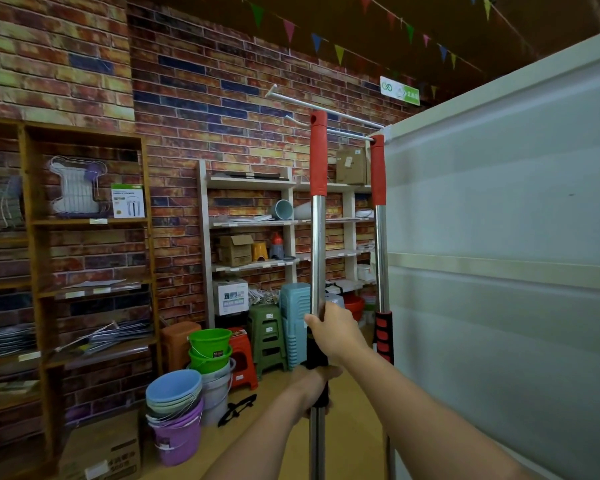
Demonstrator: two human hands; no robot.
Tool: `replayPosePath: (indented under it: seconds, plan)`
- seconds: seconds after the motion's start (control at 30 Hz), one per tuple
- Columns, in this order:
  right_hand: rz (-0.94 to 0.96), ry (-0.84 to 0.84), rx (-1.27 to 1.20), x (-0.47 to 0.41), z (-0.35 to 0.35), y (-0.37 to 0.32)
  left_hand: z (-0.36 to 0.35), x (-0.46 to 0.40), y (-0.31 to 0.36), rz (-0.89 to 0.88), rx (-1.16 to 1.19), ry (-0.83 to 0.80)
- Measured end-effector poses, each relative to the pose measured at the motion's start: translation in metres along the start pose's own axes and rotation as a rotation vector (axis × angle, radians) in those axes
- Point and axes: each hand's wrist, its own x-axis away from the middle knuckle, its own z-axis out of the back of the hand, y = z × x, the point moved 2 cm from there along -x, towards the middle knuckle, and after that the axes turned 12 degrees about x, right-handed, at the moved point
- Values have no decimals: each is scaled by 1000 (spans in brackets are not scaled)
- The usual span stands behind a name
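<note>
Here, a white panel (499, 202) is seen on the right. A steel pole (317, 254) with a red top is held upright in the near middle, grasped by the right hand (338, 332) above and the left hand (312, 386) just below. A second pole (381, 254) is set against the panel.
</note>
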Motion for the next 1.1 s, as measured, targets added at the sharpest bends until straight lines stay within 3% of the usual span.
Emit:
replayPosePath:
  seconds: [0.47, 0.73, 1.1]
  plan:
    - [100, 13, 54, 9, -11, -30, 26, 8, -2, -68, 78, 68]
    - [82, -58, 54, 7, -16, -30, 28, 8, -10, -18, 108, 44]
    - [111, -12, 31, 11, -17, -27, 31, 7, -12, -39, 68, -6]
